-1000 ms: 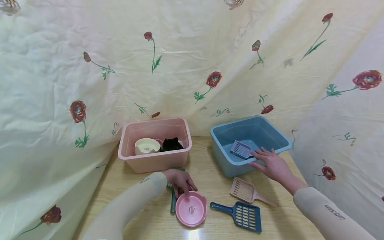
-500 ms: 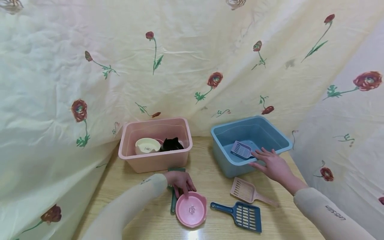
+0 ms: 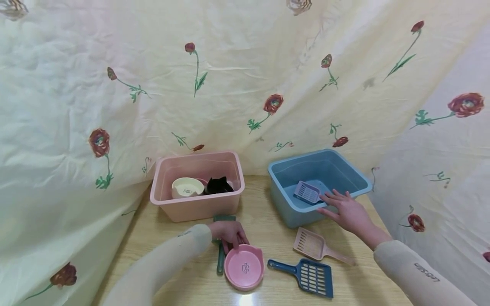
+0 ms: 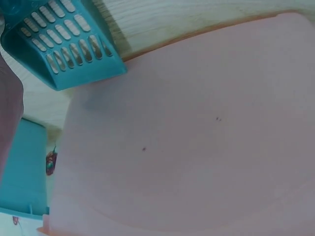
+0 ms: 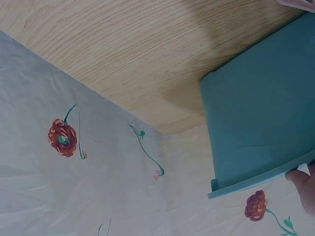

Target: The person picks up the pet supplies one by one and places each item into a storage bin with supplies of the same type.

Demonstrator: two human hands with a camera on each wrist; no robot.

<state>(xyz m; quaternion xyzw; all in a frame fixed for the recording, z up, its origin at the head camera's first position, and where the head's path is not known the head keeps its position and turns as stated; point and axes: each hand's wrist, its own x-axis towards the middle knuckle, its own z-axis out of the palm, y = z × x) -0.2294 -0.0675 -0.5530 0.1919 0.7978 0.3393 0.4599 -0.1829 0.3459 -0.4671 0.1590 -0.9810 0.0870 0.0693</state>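
Observation:
My left hand [image 3: 230, 233] holds the rim of a round pink pet bowl [image 3: 245, 268] with a paw print, its fingers bent over the far edge. Under this hand lies a dark green litter scoop [image 3: 220, 258], partly covered; its slotted head [image 4: 66, 42] shows in the left wrist view. My right hand [image 3: 350, 212] rests at the near rim of the blue bin [image 3: 281, 193], fingers spread and straight over it. Just past the fingertips, a purple litter scoop [image 3: 307, 192] lies inside. In the right wrist view, a fingertip [image 5: 298, 178] touches the bin's rim.
A pink bin [image 3: 199, 208] at the back left contains a cream bowl [image 3: 187, 187], a black cat-eared bowl [image 3: 219, 185] and something pink behind them. A pink litter scoop [image 3: 311, 244] and a navy litter scoop [image 3: 314, 278] lie front right. Flowered cloth [image 3: 229, 85] hangs behind the table.

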